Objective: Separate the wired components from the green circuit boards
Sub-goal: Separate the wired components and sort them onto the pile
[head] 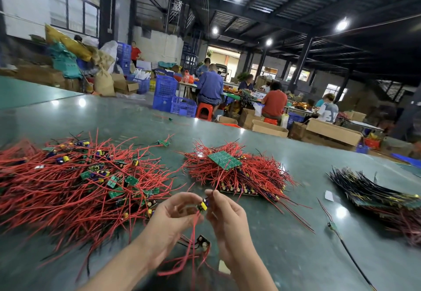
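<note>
Head view, left to right. Far left: big loose heap of red-wired small boards — small green pieces with yellow and blue parts, all tangled. Reads as the pile of pieces already snapped off, though I can't rule out it being stock waiting; either way it's the largest mass on the green table.

Centre near: both hands are together, raised just above the table. Left hand pinches one small wired component from its side, right hand has fingers curled on it and on a red lead that rises past the fingertips. Leads hang down between the wrists. Below the hands, one loose piece lies on the table with red and black leads.

Centre far: stack of panels bristling with red wires, one green circuit board lying on top — looks like uncut panels not yet broken down.

Right: another stack, mostly black leads, red lower down — apparently untouched. A single stray piece with a black lead sits between the two stacks.

Judgement: mid-task. One unit in hand, two stacks left.
</note>
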Tool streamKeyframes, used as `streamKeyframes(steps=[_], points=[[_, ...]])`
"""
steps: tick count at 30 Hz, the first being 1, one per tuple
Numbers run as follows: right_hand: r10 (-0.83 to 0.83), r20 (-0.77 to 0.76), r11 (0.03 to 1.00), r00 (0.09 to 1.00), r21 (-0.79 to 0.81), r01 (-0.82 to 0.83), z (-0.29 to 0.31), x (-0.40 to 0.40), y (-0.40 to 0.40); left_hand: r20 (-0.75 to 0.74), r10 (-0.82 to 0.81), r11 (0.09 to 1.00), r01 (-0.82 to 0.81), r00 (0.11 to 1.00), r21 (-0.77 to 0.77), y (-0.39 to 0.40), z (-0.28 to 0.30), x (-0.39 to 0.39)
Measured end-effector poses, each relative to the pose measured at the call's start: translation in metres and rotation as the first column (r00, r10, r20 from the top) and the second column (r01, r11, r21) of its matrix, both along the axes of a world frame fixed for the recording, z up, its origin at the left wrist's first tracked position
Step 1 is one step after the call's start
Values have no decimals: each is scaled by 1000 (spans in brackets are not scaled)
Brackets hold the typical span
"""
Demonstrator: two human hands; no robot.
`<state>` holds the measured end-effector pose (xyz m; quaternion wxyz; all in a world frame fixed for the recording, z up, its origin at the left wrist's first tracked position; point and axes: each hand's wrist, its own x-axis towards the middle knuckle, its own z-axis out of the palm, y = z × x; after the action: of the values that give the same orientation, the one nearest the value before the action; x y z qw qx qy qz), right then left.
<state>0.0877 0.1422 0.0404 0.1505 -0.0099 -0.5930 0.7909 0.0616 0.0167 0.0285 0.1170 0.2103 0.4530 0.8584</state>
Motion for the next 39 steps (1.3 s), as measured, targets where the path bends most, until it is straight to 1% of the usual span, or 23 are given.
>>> streamKeyframes(steps=[1, 3, 5, 6, 8, 10, 12, 14, 20, 22, 28, 32, 34, 37, 39], points=[[19, 1, 1000, 1000, -15, -19, 1, 1, 1, -4, -17, 1000, 17, 1000, -6, 1, -1, 0], [5, -6, 1000, 1000, 20, -4, 4, 3, 3, 45, -77, 997, 76, 996, 22, 0, -2, -1], [-43, -36, 989, 998, 138, 48, 6, 4, 6, 148, -152, 987, 144, 977, 67, -2, -4, -5], [-64, -56, 976, 996, 205, 75, 7, 5, 6, 192, -181, 983, 172, 965, 62, -2, -5, -6], [-88, -71, 947, 994, 302, 106, 8, 6, 4, 236, -188, 979, 201, 953, -31, -2, -6, -7], [-107, -59, 915, 993, 384, 122, 7, 5, -1, 238, -163, 970, 199, 958, -139, -1, -6, -6], [-135, -70, 870, 988, 470, 152, 3, 4, -6, 228, -148, 966, 190, 962, -176, -1, -7, -5], [-154, -92, 836, 984, 518, 179, -1, 4, -8, 217, -124, 969, 166, 968, -185, -2, -7, -5], [-195, -100, 852, 976, 476, 219, 0, 5, -7, 177, -103, 968, 140, 979, -210, -4, -5, -2], [-206, -114, 848, 972, 474, 236, 2, 5, -6, 171, -110, 972, 142, 979, -186, -2, -6, -1], [-265, -155, 825, 952, 475, 307, 1, 3, -4, 160, -176, 973, 196, 971, -121, 0, -3, 3], [-296, -192, 799, 936, 487, 353, -2, 3, -7, 130, -203, 969, 218, 970, -112, -1, -2, 3], [-300, -185, 798, 936, 490, 352, -3, 2, -6, 141, -214, 966, 231, 967, -113, -1, -1, 3], [-256, -129, 840, 958, 460, 287, -2, 2, -3, 195, -196, 964, 225, 961, -142, -2, 0, 2], [-246, -109, 846, 963, 461, 268, -2, 2, -4, 168, -122, 960, 159, 978, -231, -3, 1, 1]])
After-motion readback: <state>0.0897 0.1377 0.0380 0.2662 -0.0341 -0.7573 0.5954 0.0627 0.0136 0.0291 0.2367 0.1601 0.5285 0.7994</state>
